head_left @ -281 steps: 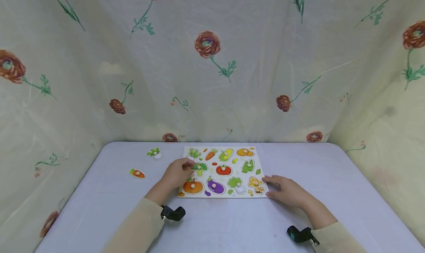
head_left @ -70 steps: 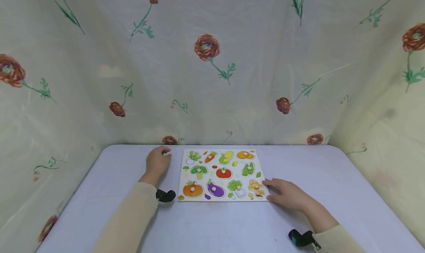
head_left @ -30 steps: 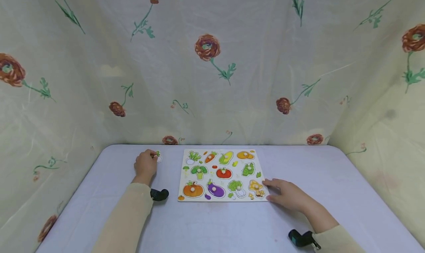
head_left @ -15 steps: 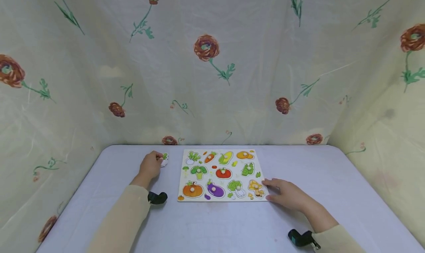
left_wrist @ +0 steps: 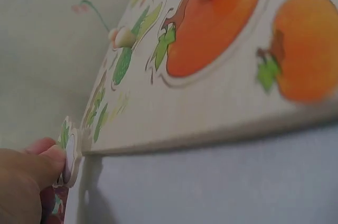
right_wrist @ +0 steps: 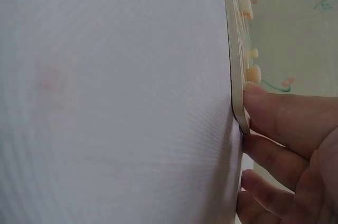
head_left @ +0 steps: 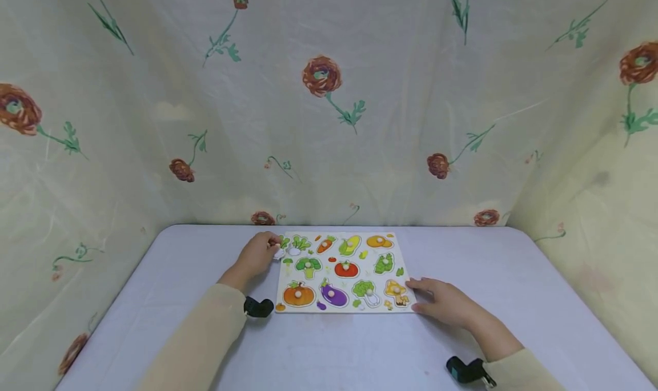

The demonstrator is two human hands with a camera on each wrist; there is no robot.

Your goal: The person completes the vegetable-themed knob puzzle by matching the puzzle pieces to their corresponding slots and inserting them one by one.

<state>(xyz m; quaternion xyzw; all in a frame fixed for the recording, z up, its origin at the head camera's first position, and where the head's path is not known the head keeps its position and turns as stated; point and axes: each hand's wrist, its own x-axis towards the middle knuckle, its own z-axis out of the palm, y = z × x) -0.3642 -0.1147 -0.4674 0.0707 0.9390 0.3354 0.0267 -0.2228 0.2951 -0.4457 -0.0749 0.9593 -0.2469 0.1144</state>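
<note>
My left hand (head_left: 254, 257) pinches a turnip puzzle piece (head_left: 279, 254), with white body and green leaves, at the far left edge of the puzzle board (head_left: 368, 269). In the left wrist view, thumb and fingers hold this piece (left_wrist: 72, 152) upright by its rim, beside the board's edge. Just right of it lies the board's turnip picture (head_left: 297, 245). My right hand (head_left: 444, 301) grips the board's near right corner; the right wrist view shows the thumb and fingers at the edge (right_wrist: 236, 60).
Knobbed pieces sit in the board, among them a pumpkin (head_left: 299, 294), an eggplant (head_left: 334, 294) and a tomato (head_left: 346, 269). A white cloth covers the table (head_left: 329, 351). A floral curtain (head_left: 380, 168) hangs behind it.
The left hand took the turnip piece from the table at the far left and carried it right to the board. Earlier, a loose carrot piece lay on the left. The right hand stays put.
</note>
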